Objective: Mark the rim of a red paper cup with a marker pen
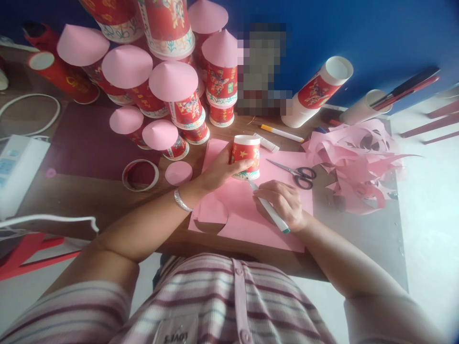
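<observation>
My left hand [229, 165] is wrapped round a red paper cup [251, 153] with gold stars, a white rim at the top and a drawn-on white band at the bottom. In my right hand [281, 200] is a white marker with a green end [270, 212]; its tip is at the cup's lower band, and I cannot tell if it touches. Green marks show on that band. Beneath both hands lies pink paper [244, 205] with a round cut-out in it. Black-handled scissors [297, 173] rest on the paper to the right.
Stacked red cups with pink cone tops [174, 81] stand at the back left. Pink paper scraps [362, 157] heap at the right. A tape roll [140, 175], a pink disc [179, 173], a yellow-capped marker [281, 133] and a tall cup stack [317, 91] are around the paper.
</observation>
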Available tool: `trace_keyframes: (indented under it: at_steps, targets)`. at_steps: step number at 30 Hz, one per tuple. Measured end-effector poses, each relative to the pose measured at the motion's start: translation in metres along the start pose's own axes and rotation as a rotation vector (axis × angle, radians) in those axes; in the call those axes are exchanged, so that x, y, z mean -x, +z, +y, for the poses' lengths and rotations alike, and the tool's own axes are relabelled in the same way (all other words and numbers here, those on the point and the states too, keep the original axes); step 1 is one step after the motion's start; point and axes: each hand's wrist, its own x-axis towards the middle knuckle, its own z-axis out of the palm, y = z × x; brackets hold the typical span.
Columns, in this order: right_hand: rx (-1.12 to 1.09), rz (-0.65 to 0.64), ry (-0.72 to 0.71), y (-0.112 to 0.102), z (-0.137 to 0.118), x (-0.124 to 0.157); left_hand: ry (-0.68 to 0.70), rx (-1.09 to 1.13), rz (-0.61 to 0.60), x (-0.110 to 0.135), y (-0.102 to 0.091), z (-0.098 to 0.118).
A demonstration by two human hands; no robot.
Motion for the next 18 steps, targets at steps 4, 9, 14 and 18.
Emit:
trace_keyframes:
  at_steps: [4,9,14,18]
  targets:
    - [0.006,-0.003,0.012,-0.0001,-0.0001,-0.0002,0.007,0.001,-0.006,0.0,0.0006,0.0007]
    - [0.038,0.004,0.029,-0.0002,-0.0003,0.0005,0.012,0.035,-0.032,-0.0009,0.0004,0.0004]
    - [0.002,0.024,0.017,-0.0015,-0.0015,-0.0039,0.014,0.018,-0.027,-0.0015,-0.0005,-0.0006]
    - [0.001,0.013,0.021,-0.0025,-0.0024,-0.0062,0.023,0.046,-0.039,-0.0016,-0.0022,-0.0028]
